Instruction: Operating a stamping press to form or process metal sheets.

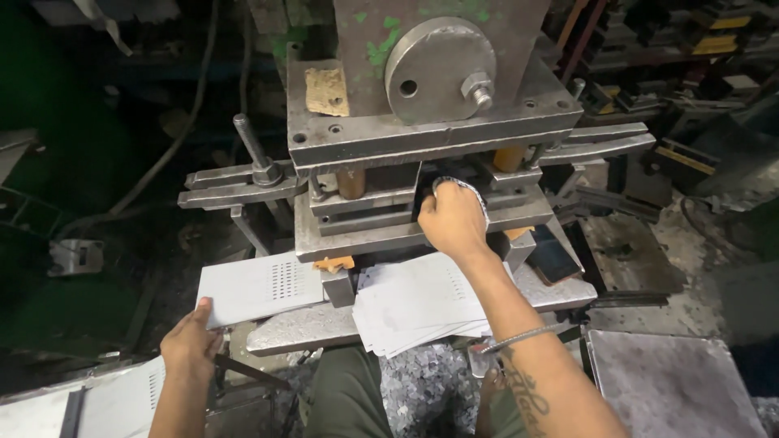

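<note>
We're in a metal workshop: a heavy steel press [422, 122] fills twelve o'clock, punched sheet blanks [418, 300] are stacked at six, metal scrap [426, 389] litters the floor, and grimy racks of dies [682, 49] stand at two o'clock.

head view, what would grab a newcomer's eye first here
The big grey press fills the top centre, a round steel disc bolted on its front. The right hand reaches into the die gap, just above a fanned stack of perforated metal sheets. At lower left, the left hand grips the corner of a single perforated sheet.
</note>
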